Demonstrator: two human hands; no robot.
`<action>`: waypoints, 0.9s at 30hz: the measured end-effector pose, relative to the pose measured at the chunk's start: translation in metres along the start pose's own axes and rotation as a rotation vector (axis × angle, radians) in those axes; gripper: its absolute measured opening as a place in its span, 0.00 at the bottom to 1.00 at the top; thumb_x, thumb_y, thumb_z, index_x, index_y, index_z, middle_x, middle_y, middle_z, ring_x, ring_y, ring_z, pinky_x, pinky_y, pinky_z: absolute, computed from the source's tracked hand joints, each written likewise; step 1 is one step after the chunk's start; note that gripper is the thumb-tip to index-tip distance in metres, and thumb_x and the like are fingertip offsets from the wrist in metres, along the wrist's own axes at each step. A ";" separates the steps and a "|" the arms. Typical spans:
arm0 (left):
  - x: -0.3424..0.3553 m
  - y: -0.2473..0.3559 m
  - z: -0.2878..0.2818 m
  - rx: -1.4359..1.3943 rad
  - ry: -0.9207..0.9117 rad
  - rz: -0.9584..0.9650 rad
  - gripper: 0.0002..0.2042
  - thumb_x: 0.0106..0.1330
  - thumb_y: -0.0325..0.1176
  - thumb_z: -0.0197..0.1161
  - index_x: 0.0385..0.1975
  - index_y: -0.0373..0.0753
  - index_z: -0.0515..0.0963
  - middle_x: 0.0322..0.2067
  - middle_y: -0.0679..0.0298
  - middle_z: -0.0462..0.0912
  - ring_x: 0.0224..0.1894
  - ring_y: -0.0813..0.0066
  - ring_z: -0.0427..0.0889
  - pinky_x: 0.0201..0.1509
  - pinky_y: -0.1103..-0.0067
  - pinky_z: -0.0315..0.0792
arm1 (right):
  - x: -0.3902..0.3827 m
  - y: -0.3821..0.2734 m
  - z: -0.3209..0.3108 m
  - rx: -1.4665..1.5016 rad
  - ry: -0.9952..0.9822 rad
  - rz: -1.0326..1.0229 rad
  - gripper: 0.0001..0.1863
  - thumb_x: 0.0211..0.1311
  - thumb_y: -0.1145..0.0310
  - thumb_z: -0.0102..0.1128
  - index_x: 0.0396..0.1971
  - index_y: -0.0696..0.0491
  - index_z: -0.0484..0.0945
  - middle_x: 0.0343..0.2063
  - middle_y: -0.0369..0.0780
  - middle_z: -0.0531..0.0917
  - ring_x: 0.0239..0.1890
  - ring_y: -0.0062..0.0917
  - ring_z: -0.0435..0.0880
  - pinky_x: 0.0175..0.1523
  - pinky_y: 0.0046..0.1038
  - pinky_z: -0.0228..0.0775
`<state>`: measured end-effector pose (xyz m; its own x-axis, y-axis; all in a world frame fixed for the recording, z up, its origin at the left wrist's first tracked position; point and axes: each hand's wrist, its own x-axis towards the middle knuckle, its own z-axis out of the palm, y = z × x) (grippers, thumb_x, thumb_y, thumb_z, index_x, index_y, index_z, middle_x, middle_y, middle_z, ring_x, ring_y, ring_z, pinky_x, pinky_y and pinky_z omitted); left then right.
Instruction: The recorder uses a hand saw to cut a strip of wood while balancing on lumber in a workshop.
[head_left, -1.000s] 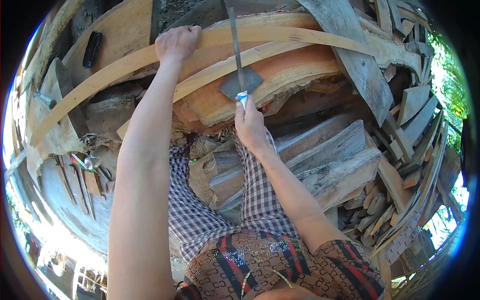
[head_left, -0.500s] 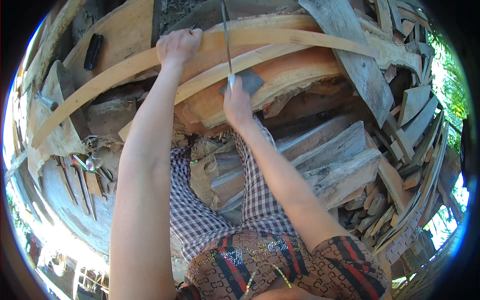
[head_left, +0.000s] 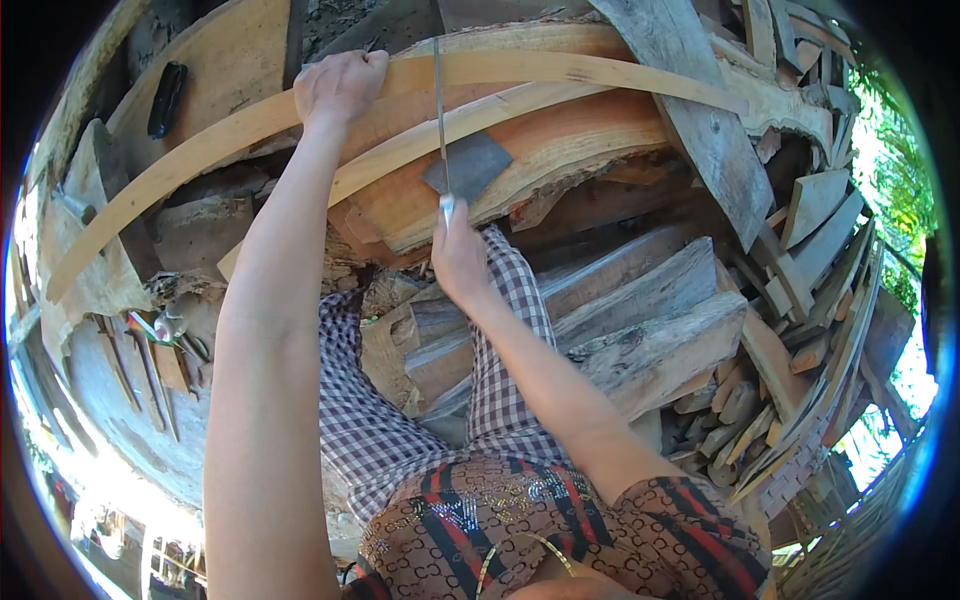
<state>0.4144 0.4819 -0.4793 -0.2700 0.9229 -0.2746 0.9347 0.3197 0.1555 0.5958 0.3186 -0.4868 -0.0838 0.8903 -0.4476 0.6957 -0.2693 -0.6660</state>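
Note:
My left hand is closed over a long, thin wooden strip, which looks bowed in this view, and presses it against the timber below. A saw, its narrow blade seen edge-on, lies across the strip just right of that hand. My right hand is wrapped around the saw's pale handle, nearer my body. Whether the blade has cut into the strip cannot be made out. Under the blade, a dark grey flat sheet rests on a thick rough-edged plank. A second pale strip runs beneath the first.
A weathered grey board slants under the strip's right end. Rough timber billets lie right of my legs, with offcuts heaped beyond. A black object sits at the far left; several slim tools lie lower left.
My right hand has drawn the saw back toward my body, so less blade extends beyond the strip. My left hand keeps its grip. The whole view has shifted slightly.

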 end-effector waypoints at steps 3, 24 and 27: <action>-0.002 0.002 0.002 0.018 -0.004 0.000 0.24 0.61 0.49 0.38 0.36 0.45 0.84 0.39 0.54 0.83 0.44 0.56 0.81 0.50 0.69 0.72 | 0.009 0.001 0.002 0.011 0.012 -0.018 0.14 0.67 0.67 0.44 0.47 0.59 0.61 0.26 0.60 0.78 0.31 0.59 0.76 0.35 0.54 0.66; 0.002 -0.002 0.010 0.047 0.093 0.033 0.23 0.62 0.48 0.40 0.30 0.44 0.84 0.32 0.52 0.83 0.38 0.53 0.82 0.43 0.64 0.75 | 0.016 0.008 0.005 0.041 -0.033 0.040 0.16 0.66 0.67 0.43 0.49 0.59 0.62 0.25 0.59 0.78 0.31 0.59 0.76 0.34 0.53 0.65; 0.003 -0.001 0.013 -0.046 0.262 0.076 0.21 0.60 0.44 0.45 0.19 0.39 0.83 0.25 0.51 0.83 0.30 0.51 0.83 0.38 0.62 0.76 | 0.011 0.010 0.002 -0.070 -0.165 0.207 0.20 0.65 0.65 0.43 0.54 0.56 0.59 0.28 0.60 0.79 0.33 0.59 0.77 0.38 0.55 0.67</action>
<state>0.4160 0.4815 -0.4928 -0.2556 0.9668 -0.0071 0.9446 0.2513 0.2113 0.6004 0.3251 -0.4990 -0.0462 0.7454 -0.6650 0.7574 -0.4079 -0.5098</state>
